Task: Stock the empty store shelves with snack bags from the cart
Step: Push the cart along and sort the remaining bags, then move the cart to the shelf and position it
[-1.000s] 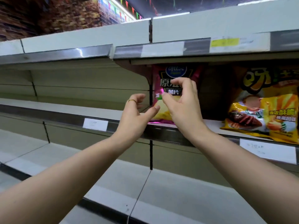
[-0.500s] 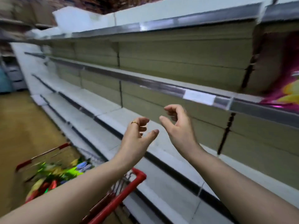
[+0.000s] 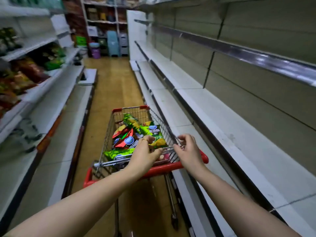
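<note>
Since a second ago the view has swung from the shelf holding the pink chip bag to look down the aisle, and both hands have dropped to the cart [image 3: 119, 109]. The left hand [image 3: 145, 152], wearing a gold ring [image 3: 145, 139], hovers over the snack bags [image 3: 126, 134], fingers loosely curled and gripping nothing. The right hand [image 3: 188, 151], relaxed and empty, hangs above the cart's near right corner. Green, red and yellow bags lie heaped in the basket. Their round blue logos are too blurred to read. White shelves [image 3: 222, 120] run just beside the cart.
</note>
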`<control>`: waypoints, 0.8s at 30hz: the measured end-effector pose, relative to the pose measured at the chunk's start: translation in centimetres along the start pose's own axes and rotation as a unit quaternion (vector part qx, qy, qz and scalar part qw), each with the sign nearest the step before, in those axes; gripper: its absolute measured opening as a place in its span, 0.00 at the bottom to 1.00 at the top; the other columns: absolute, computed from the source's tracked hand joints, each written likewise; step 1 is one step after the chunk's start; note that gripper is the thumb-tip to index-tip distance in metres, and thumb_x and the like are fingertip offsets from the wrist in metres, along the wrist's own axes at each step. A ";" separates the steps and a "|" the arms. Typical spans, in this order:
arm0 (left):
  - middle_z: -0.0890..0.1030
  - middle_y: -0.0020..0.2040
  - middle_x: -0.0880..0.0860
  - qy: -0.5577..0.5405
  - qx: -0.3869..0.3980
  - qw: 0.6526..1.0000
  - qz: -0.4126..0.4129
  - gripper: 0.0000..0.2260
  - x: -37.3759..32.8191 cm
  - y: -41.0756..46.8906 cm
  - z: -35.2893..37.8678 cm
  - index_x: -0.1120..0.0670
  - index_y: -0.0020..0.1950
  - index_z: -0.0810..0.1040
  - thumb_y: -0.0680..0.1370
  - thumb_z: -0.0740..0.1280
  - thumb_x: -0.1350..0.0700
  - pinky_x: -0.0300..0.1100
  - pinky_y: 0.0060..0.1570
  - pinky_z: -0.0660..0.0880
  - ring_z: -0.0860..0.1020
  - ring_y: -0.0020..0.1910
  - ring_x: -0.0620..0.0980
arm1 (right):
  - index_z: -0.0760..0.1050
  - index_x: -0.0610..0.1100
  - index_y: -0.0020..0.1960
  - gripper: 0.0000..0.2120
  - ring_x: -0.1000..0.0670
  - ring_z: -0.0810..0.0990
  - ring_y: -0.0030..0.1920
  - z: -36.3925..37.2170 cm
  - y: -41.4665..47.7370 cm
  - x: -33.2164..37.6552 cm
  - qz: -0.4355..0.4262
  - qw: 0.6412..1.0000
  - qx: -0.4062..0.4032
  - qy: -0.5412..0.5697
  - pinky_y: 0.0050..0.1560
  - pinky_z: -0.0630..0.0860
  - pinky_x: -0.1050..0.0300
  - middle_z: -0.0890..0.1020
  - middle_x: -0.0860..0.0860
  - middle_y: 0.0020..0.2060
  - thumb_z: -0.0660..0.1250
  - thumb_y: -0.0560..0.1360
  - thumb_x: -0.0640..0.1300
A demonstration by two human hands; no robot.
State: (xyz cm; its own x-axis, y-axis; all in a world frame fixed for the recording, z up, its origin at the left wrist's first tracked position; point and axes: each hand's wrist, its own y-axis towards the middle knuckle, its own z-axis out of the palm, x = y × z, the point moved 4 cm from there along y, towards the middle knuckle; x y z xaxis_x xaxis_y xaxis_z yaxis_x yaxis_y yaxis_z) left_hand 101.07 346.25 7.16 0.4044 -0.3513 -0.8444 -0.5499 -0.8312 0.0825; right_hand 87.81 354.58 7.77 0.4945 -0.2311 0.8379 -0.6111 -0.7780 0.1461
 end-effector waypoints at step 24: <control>0.67 0.65 0.52 0.394 0.082 0.907 -0.129 0.24 14.8 2.4 -2.3 0.51 0.70 0.62 0.78 0.60 0.42 0.51 0.69 0.53 0.64 0.66 0.54 | 0.60 0.44 0.68 0.27 0.39 0.58 0.71 8.8 7.3 -10.0 -0.076 0.861 0.227 -0.448 0.74 0.44 0.41 0.64 0.43 0.66 0.63 0.73 0.49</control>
State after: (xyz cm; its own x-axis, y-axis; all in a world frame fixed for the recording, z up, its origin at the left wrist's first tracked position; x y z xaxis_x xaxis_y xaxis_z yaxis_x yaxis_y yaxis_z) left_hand 107.37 338.05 -3.89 0.8956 -0.4068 -0.1799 -0.4381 -0.8768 -0.1983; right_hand 83.84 346.05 -4.21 0.9505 -0.3058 0.0552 -0.2925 -0.9405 -0.1728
